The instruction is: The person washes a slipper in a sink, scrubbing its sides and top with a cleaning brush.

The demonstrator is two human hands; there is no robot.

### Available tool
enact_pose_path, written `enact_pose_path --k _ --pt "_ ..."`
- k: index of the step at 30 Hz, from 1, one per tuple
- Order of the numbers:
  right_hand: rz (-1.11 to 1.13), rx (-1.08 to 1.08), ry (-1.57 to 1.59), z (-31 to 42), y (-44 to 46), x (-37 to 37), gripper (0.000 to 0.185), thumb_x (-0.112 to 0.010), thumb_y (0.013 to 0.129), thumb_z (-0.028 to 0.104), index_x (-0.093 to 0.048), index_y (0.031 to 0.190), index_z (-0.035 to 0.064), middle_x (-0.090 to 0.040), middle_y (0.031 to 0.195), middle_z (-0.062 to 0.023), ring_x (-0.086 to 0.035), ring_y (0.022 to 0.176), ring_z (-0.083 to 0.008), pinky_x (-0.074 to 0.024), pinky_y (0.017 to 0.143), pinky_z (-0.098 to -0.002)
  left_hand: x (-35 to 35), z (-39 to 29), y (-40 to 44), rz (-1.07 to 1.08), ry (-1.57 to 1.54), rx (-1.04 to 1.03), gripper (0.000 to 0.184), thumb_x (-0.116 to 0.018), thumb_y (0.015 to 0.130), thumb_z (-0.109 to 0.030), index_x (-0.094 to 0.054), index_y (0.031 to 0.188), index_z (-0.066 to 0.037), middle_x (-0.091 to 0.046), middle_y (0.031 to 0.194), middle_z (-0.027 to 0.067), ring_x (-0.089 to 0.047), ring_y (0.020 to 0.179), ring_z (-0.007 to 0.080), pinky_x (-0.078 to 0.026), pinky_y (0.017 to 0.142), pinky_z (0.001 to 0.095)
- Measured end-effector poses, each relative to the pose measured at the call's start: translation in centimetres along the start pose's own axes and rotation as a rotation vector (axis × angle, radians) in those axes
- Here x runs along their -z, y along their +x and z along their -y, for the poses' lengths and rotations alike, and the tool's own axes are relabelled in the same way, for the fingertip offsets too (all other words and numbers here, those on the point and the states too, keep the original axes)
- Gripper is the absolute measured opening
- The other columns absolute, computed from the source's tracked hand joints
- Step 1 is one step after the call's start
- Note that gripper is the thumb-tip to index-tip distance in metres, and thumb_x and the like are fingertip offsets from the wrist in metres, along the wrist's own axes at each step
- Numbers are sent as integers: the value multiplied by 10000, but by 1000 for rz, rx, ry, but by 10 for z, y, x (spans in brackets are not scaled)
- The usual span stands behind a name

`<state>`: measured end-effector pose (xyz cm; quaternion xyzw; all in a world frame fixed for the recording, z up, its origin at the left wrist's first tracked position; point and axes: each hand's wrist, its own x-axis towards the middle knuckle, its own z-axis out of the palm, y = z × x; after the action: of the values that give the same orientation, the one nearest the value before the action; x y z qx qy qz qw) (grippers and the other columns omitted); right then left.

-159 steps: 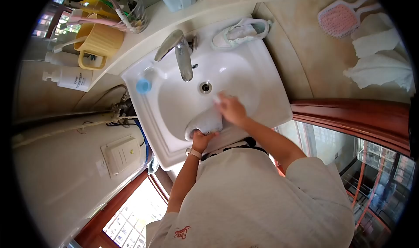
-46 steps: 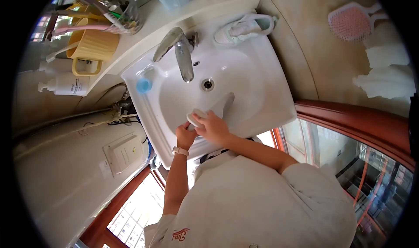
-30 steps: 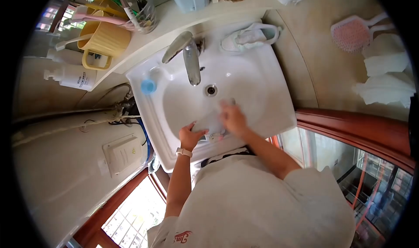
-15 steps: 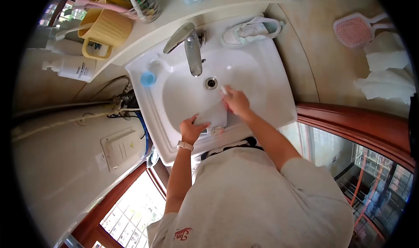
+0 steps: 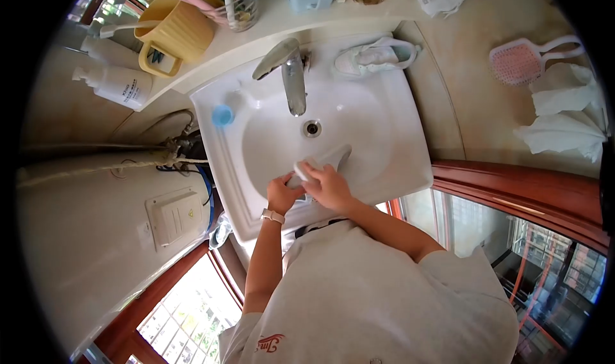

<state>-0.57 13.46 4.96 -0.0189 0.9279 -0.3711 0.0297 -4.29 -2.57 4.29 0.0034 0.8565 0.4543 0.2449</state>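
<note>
Over the front of the white sink (image 5: 378, 127), my left hand (image 5: 282, 194) is closed on a pale shoe (image 5: 343, 159), whose one end points up and to the right. My right hand (image 5: 328, 186) is closed around a small white block (image 5: 300, 170) and presses it against the shoe near my left fingers. The block's exact kind cannot be made out. Much of the shoe is hidden by my hands. Another pale shoe (image 5: 371, 59) lies on the sink's back right rim. Both hands are in front of the drain (image 5: 312, 129).
A chrome faucet (image 5: 293, 82) reaches over the basin. A small blue cup (image 5: 222, 115) stands on the left rim. On the shelf are a yellow mug (image 5: 176, 34) and a pump bottle (image 5: 118, 85). A pink hairbrush (image 5: 517, 62) and tissues (image 5: 564, 117) lie at right.
My right hand has moved left and toward me with the white block, close to my left hand. The shoe now points more to the right. The view has shifted slightly.
</note>
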Motion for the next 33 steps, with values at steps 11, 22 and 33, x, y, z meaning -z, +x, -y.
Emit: enact_pose_path --k 11,22,33 --pt "32 -18 55 -6 0 9 495 -601 777 305 -506 1231 133 -560 943 -237 -579 857 -364 -479 770 -437 1 3 5 21 16 18 606 -802 598 -257 -602 1084 45 -668 714 126 -638 630 157 -498 645 269" --pt "11 35 66 -28 12 22 508 -577 810 324 -467 1282 173 -554 913 -237 -592 848 -352 -488 760 -415 1 0 -3 8 -23 35 615 -813 599 -225 -588 1097 59 -670 738 121 -620 662 126 -494 660 260" --pt "124 -324 182 -44 19 26 495 -547 814 330 -462 1281 187 -573 904 -229 -563 884 -387 -480 753 -437 0 -3 -4 33 1 38 641 -807 600 -288 -592 1121 18 -658 655 103 -631 603 138 -490 630 272"
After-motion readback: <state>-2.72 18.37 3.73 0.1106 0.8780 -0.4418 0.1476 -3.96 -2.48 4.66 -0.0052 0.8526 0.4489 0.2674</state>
